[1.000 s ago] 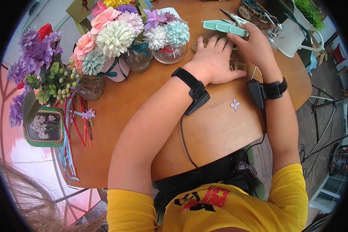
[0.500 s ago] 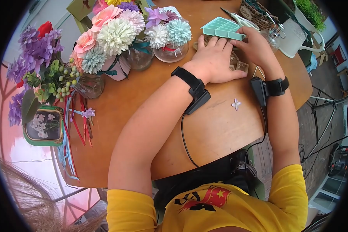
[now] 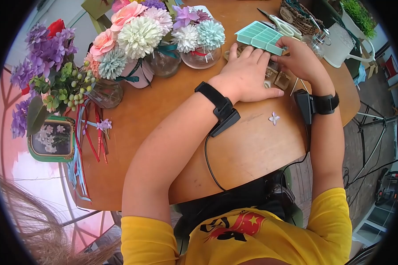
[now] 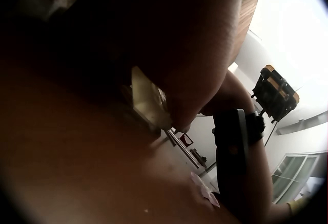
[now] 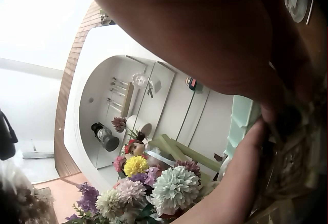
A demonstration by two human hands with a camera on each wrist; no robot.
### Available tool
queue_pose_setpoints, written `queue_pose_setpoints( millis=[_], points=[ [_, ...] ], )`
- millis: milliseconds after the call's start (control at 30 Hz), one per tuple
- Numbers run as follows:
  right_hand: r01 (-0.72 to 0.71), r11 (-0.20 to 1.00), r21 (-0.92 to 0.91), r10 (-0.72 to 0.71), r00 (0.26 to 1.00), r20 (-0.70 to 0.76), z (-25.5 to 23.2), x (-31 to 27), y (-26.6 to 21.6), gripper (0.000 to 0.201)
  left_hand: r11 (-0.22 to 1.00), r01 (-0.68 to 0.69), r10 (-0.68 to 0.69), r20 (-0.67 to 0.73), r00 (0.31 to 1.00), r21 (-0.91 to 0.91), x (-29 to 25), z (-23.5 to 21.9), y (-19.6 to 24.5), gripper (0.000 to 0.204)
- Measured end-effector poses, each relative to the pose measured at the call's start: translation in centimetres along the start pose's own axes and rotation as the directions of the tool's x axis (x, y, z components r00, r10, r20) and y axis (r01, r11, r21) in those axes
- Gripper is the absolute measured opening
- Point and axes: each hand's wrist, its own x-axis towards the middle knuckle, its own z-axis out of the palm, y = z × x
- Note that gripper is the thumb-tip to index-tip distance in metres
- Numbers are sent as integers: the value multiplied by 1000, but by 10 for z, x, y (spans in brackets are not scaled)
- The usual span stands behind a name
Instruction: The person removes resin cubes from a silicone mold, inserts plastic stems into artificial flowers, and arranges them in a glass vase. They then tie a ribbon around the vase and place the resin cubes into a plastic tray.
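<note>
My left hand (image 3: 252, 75) lies palm down with its fingers spread, over small clear amber-looking blocks (image 3: 282, 81). Some of these show past its thumb side; its palm hides others. A pale block (image 4: 148, 101) appears close under that hand in the left wrist view. Just beyond the left fingertips is a mint-green tray (image 3: 258, 36) divided into compartments, its compartment side facing up. My right hand (image 3: 303, 59) pinches the tray's right end between thumb and fingers. In the right wrist view the stepped edge of the tray (image 5: 241, 121) shows beside the right hand.
White-handled scissors (image 3: 285, 26), a woven basket (image 3: 298, 15), a glass jar (image 3: 316, 44) and a white watering can (image 3: 340, 46) stand behind the right hand. Vases of artificial flowers (image 3: 139, 37) fill the left. A small lilac blossom (image 3: 274, 118) lies on the table in front.
The right hand has turned the tray from edge-on to showing its compartments. More blocks show between the hands. The left hand stays spread in place; the whole view has shifted slightly.
</note>
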Motion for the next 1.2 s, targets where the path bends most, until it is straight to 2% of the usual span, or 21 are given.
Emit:
queue_pose_setpoints(
  millis=[100, 233, 400, 500, 600, 700, 900, 1000, 1100, 1200],
  points=[
    [-37, 999, -15, 37, 999, 25, -1, -5, -12, 23, 1000, 8, -8, 28, 1000, -17, -10, -7, 5, 101],
    [19, 996, 88, -23, 998, 51, 4, -8, -8, 31, 999, 41, -41, 55, 998, 19, -24, -6, 9, 89],
    [-4, 988, 152, -21, 986, 166, 8, -15, -22, 28, 996, 53, -54, 7, 999, 69, -52, -8, 17, 85],
    [84, 991, 100, -102, 977, 190, 10, -10, -15, 29, 995, 58, -58, 0, 998, 79, -64, -10, 21, 85],
    [17, 999, 34, -23, 983, 182, 3, -12, -19, 24, 993, 75, -75, 0, 997, 88, -72, -10, 23, 85],
    [280, 943, -180, -269, 959, 85, 4, -8, 2, 20, 992, 96, -95, -5, 995, 79, -73, -9, 27, 85],
    [122, 966, -227, -101, 989, 105, 3, -11, -8, 26, 986, 158, -157, -30, 987, 59, -78, -7, 38, 86],
    [137, 964, -226, -112, 986, 121, 5, -12, 2, 30, 984, 170, -169, -30, 985, 55, -82, -9, 41, 86],
    [312, 928, -205, -287, 948, 140, 6, -15, 14, 32, 984, 171, -170, -26, 985, 44, -88, -12, 43, 87],
    [115, 978, -174, -82, 979, 188, 0, -28, -12, 35, 987, 161, -160, -36, 986, 29, -93, -14, 42, 88]
  ],
)
